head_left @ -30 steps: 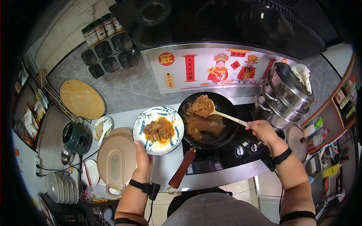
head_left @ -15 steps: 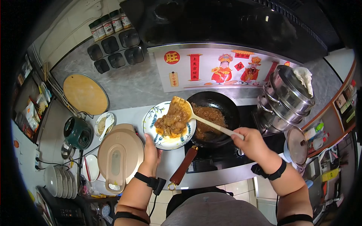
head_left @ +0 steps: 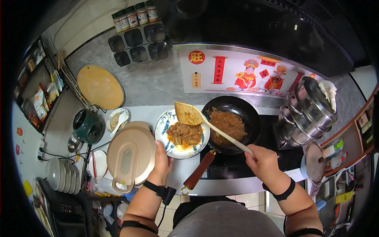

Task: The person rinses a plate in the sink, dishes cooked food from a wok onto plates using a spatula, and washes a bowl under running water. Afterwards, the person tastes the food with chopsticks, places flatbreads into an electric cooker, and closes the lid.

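My left hand grips the near left edge of a white plate with a leafy pattern, thumb at its rim. On the plate lies a heap of brown saucy food, perhaps meat pieces. My right hand is wrapped round the handle of a wooden spatula. Its broad, sauce-smeared head is over the far part of the plate, above the heap. Just right of the plate, a black wok sits on the stove, with more brown saucy food inside.
The wok's wooden handle points toward me past the counter edge. A beige lidded appliance stands close on the left, beyond it a small bowl with a white spoon. At right are a steel steamer pot and a lidded pan.
The spatula's head has lifted and tipped; the food that was on it now lies on the plate. My left hand still holds the plate. The whole view has shifted a little.
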{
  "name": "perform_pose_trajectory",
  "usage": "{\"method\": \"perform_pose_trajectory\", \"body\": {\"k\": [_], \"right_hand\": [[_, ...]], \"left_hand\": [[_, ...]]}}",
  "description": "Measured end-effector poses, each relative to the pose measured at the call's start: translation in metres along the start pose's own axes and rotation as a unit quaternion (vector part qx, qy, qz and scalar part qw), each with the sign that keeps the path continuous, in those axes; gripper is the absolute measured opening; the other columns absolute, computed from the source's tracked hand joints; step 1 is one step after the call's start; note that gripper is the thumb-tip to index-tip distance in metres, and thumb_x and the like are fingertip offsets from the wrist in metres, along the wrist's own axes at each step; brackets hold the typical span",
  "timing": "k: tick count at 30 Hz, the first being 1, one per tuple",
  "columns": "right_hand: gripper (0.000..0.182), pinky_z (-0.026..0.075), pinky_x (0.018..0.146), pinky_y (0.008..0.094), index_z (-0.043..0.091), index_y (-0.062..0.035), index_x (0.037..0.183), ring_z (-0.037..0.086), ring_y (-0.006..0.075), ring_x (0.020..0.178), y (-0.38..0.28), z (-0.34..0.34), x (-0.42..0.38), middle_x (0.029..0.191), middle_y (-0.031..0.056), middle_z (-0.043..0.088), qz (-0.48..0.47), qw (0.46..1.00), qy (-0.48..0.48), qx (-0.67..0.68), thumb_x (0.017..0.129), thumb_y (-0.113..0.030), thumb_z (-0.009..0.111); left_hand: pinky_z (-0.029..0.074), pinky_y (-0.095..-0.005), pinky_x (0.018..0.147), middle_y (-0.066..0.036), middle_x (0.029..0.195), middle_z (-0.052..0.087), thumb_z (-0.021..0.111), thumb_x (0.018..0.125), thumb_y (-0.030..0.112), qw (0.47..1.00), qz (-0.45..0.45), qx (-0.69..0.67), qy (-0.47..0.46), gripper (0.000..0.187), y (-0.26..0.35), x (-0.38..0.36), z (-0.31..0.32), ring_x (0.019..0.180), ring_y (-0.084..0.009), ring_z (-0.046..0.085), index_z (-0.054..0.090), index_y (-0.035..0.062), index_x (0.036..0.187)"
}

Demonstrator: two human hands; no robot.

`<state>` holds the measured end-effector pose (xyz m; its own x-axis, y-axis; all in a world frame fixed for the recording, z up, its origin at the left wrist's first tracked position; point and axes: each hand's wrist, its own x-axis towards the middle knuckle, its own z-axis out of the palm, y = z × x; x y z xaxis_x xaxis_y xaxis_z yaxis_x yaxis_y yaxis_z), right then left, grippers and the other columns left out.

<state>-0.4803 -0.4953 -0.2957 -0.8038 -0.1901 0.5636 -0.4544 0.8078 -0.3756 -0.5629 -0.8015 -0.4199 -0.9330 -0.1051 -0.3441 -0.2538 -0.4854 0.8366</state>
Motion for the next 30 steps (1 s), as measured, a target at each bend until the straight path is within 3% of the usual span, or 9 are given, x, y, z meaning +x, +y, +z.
{"method": "perform_pose_trajectory", "body": {"k": [5,8,17,21,23,24,27,28,30], "right_hand": [[0.013,0.039,0.049,0.0265,0.064,-0.0015,0.085,0.048,0.0081,0.051,0.014,0.006,-0.005,0.061,0.0026,0.055,0.214,0.953,-0.048,0.211,0.082,-0.013,0.06],[0.019,0.028,0.047,0.0182,0.064,-0.0002,0.091,0.036,0.0022,0.052,0.017,0.003,-0.001,0.06,-0.0064,0.044,0.396,0.817,-0.171,0.383,0.088,-0.015,0.053],[0.019,0.019,0.04,0.0188,0.061,0.0011,0.093,0.027,0.0021,0.043,0.022,0.014,0.011,0.055,-0.0067,0.037,0.443,0.709,-0.243,0.493,0.09,-0.015,0.051],[0.02,0.018,0.037,0.0195,0.061,0.0009,0.091,0.025,0.0029,0.04,0.047,0.003,0.01,0.052,-0.0063,0.036,0.439,0.742,-0.194,0.469,0.089,-0.016,0.052],[0.02,0.018,0.036,0.0194,0.061,0.0009,0.09,0.025,0.003,0.039,0.064,-0.007,0.007,0.05,-0.0068,0.035,0.443,0.747,-0.168,0.466,0.089,-0.016,0.052],[0.02,0.018,0.037,0.0193,0.061,0.0009,0.09,0.025,0.0029,0.039,0.071,-0.012,0.005,0.05,-0.0069,0.035,0.449,0.751,-0.153,0.458,0.089,-0.017,0.052],[0.021,0.017,0.035,0.0179,0.058,-0.0015,0.091,0.023,0.0017,0.037,0.096,-0.02,-0.008,0.049,-0.0075,0.033,0.444,0.767,-0.129,0.445,0.09,-0.021,0.05],[0.021,0.018,0.035,0.0179,0.058,-0.0015,0.091,0.023,0.0017,0.037,0.103,-0.022,-0.012,0.049,-0.0076,0.033,0.454,0.763,-0.118,0.445,0.09,-0.021,0.05],[0.021,0.018,0.035,0.0179,0.058,-0.0016,0.092,0.023,0.0017,0.037,0.111,-0.024,-0.018,0.049,-0.0077,0.033,0.464,0.757,-0.113,0.446,0.09,-0.021,0.05]], "left_hand": [[0.04,-0.0181,0.038,0.0,0.076,0.061,0.023,0.094,0.051,0.999,0.006,-0.032,0.041,0.053,0.002,-0.01,-0.008,0.049,-0.0059,0.052,0.048,0.0077,0.111],[0.041,-0.0172,0.039,-0.001,0.078,0.061,0.022,0.095,0.05,0.997,0.001,-0.031,0.064,0.052,0.004,-0.017,-0.017,0.049,-0.0061,0.051,0.047,0.0078,0.113],[0.041,-0.0167,0.039,0.001,0.078,0.06,0.024,0.094,0.051,0.994,0.027,-0.026,0.099,0.052,-0.024,-0.03,-0.057,0.051,-0.0047,0.051,0.047,0.0098,0.114],[0.041,-0.0166,0.041,0.001,0.079,0.06,0.026,0.093,0.053,0.99,0.004,-0.019,0.139,0.052,-0.034,-0.047,-0.069,0.051,-0.0046,0.051,0.048,0.0108,0.113],[0.053,-0.0279,0.063,-0.008,0.103,0.061,0.025,0.093,0.053,0.989,0.043,-0.049,0.134,0.056,-0.042,-0.055,-0.077,0.082,-0.0162,0.063,0.044,0.0083,0.121],[0.05,-0.036,0.083,-0.012,0.122,0.051,0.024,0.093,0.053,0.992,0.027,-0.017,0.12,0.06,-0.037,-0.066,-0.077,0.105,-0.0231,0.057,0.035,0.0056,0.129],[0.052,-0.0255,0.06,-0.007,0.104,0.06,0.026,0.093,0.053,0.984,0.051,-0.073,0.156,0.057,-0.043,-0.086,-0.076,0.079,-0.0144,0.063,0.041,0.0077,0.124],[0.052,-0.0349,0.079,-0.012,0.12,0.052,0.025,0.094,0.051,0.986,0.062,-0.08,0.135,0.059,-0.047,-0.093,-0.082,0.101,-0.0225,0.059,0.034,0.005,0.129],[0.049,-0.0377,0.085,-0.013,0.123,0.049,0.024,0.094,0.051,0.985,0.065,-0.075,0.143,0.06,-0.053,-0.113,-0.084,0.106,-0.0245,0.055,0.032,0.0041,0.131]]}}
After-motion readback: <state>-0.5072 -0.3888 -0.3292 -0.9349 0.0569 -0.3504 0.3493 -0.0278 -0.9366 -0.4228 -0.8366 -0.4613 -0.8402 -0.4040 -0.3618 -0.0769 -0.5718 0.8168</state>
